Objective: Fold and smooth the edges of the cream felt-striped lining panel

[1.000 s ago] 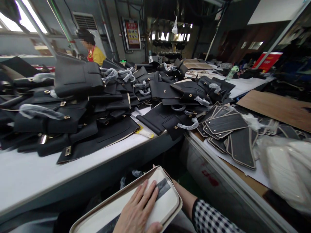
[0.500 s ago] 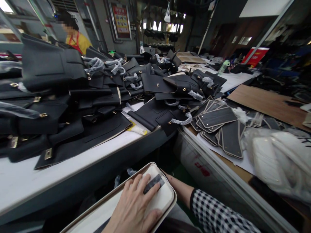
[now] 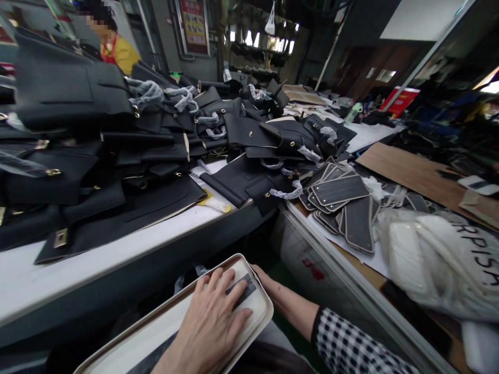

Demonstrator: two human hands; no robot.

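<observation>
A cream panel (image 3: 156, 337) with a beige rim and a dark strip (image 3: 245, 290) down its middle lies tilted over my lap at the bottom of the view. My left hand (image 3: 212, 317) rests flat on top of it, fingers spread over the strip near the far end. My right hand (image 3: 268, 281), on an arm in a checked sleeve, reaches in from the right. It holds the panel's far right edge, with its fingers hidden underneath.
A white table (image 3: 117, 249) ahead carries a big heap of black bag parts (image 3: 117, 156) with gold fittings. On the right bench lie several black stitched oval pieces (image 3: 339, 189), a plastic bag of white pieces (image 3: 429, 254) and a brown board (image 3: 413, 174). A person in yellow (image 3: 119, 49) works at the back left.
My left hand has slid up the panel toward its far end, covering more of the dark strip. The view has swung slightly right; the panel sits a little lower and further left.
</observation>
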